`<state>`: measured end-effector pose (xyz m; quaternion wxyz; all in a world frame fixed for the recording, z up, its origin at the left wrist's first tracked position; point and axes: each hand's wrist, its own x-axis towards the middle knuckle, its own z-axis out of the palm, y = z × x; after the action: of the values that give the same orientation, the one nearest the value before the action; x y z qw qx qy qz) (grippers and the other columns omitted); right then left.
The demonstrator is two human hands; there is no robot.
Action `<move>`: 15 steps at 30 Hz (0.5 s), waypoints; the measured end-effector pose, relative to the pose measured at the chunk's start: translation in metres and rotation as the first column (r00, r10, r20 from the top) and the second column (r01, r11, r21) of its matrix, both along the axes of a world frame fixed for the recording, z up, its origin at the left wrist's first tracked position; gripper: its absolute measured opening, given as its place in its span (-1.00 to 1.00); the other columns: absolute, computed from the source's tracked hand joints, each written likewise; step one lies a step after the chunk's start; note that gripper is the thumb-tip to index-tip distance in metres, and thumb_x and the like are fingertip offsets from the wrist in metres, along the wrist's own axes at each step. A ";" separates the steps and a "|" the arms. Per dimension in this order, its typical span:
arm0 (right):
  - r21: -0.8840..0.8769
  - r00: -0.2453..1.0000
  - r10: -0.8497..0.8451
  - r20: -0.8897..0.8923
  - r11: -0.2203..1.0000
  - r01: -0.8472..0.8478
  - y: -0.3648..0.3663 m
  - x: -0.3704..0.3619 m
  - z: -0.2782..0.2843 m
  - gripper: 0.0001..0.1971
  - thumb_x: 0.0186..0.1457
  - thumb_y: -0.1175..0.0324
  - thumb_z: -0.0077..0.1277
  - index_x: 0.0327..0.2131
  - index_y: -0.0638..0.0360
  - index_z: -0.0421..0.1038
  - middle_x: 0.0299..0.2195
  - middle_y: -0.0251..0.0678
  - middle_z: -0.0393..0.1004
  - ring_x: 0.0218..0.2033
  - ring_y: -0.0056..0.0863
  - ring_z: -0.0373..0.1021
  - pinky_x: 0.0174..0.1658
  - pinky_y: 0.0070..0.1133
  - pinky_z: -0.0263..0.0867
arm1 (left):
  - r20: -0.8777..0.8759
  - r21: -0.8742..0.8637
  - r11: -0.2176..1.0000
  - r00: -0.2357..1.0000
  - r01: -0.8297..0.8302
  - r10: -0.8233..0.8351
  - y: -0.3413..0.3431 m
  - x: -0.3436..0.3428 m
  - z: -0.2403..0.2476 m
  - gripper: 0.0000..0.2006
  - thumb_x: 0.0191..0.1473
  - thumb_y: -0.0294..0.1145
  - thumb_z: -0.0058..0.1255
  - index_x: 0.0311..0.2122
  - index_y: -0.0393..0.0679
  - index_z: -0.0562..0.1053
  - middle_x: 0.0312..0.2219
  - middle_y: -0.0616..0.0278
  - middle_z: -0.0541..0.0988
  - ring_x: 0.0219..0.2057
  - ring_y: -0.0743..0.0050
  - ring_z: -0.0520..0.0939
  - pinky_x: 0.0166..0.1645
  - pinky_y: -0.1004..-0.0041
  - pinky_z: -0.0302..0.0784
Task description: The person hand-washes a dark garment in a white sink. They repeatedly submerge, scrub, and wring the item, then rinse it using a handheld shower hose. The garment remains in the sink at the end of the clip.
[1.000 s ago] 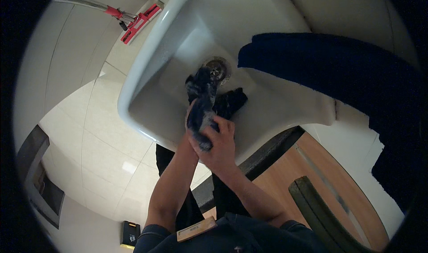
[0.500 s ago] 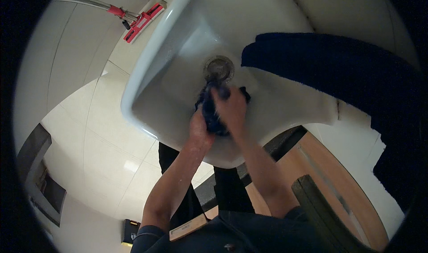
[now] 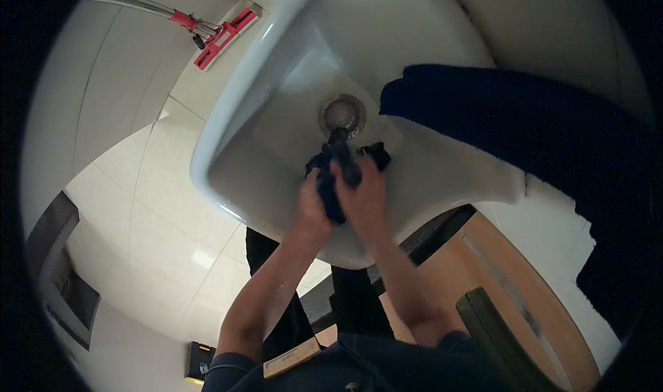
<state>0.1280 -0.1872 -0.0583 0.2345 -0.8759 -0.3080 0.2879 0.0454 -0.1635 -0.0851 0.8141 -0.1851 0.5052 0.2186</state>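
A wet-looking, crumpled dark blue cloth (image 3: 330, 197) is bunched between my two hands, low in the white basin (image 3: 238, 174). My left hand (image 3: 314, 202) is closed round its left side. On the right side my right hand (image 3: 364, 193) presses and grips the same cloth, its fingers slightly smeared by motion. One end of the cloth reaches toward the round metal drain (image 3: 342, 115). Another dark fold sticks out past my right fingers. Parts of the cloth are hidden under my hands.
A large dark blue towel (image 3: 497, 112) lies over the basin's right side and hangs downward. A red mop head (image 3: 226, 40) with a grey pole leans at the upper left. Wood-coloured panels (image 3: 497, 288) are at the lower right. A black box (image 3: 200, 359) stands lower left.
Both hands have shifted slightly with the cloth, and the right has moved a little nearer to me. The cloth's bunching between them has changed; the whole view has tilted slightly.
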 end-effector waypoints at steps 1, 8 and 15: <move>0.058 0.999 0.042 -0.025 0.997 -0.040 -0.009 -0.020 0.024 -0.62 -0.04 0.06 0.09 -0.46 0.26 0.39 -0.46 -0.04 0.44 -0.41 -0.06 0.40 -0.35 -0.33 0.33 | 0.117 -0.021 0.999 0.993 0.030 -0.028 -0.001 -0.013 -0.011 -0.68 0.08 -0.14 -0.15 -0.15 -0.11 0.40 -0.29 0.22 0.50 -0.24 0.31 0.49 -0.03 0.33 0.37; -0.195 0.959 -0.209 -0.190 0.966 0.171 0.002 0.038 0.001 -0.49 -0.01 -0.01 0.05 -0.24 0.34 0.39 -0.32 -0.11 0.47 -0.29 -0.25 0.42 -0.19 -0.45 0.30 | -0.152 0.075 0.963 0.958 0.257 -0.244 0.011 0.001 0.024 -0.66 0.07 -0.14 -0.14 -0.11 -0.11 0.38 -0.22 0.23 0.47 -0.16 0.36 0.44 0.04 0.37 0.28; 0.066 0.966 -0.175 -0.188 0.980 0.190 0.008 0.049 0.031 -0.64 -0.09 0.28 0.10 -0.19 0.18 0.37 -0.24 -0.19 0.42 -0.16 -0.30 0.37 -0.10 -0.48 0.28 | -0.259 0.122 0.970 0.950 0.211 -0.174 0.024 -0.020 0.011 -0.44 -0.01 0.07 0.00 0.00 -0.11 0.31 -0.10 0.17 0.41 -0.04 0.38 0.36 0.15 0.42 0.14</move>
<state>0.1768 -0.1793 -0.0269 0.3236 -0.8601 -0.2151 0.3306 0.0255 -0.1392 -0.0745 0.7741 -0.0454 0.6003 0.1961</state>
